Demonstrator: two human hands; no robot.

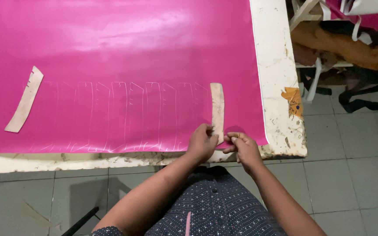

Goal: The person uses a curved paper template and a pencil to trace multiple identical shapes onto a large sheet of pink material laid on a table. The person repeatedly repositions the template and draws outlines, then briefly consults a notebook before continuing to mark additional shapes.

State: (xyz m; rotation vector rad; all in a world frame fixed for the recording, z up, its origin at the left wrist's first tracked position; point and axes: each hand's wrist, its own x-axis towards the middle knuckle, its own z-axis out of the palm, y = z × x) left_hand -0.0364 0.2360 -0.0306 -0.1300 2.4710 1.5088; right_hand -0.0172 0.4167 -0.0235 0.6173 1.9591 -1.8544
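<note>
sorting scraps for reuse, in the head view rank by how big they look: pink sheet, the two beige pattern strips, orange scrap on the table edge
1. pink sheet
2. left pattern strip and right pattern strip: look alike, unranked
3. orange scrap

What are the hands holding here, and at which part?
The left hand presses the near end of the cardboard template strip flat on the pink sheet. The right hand pinches something small beside it; what it is cannot be told.
</note>
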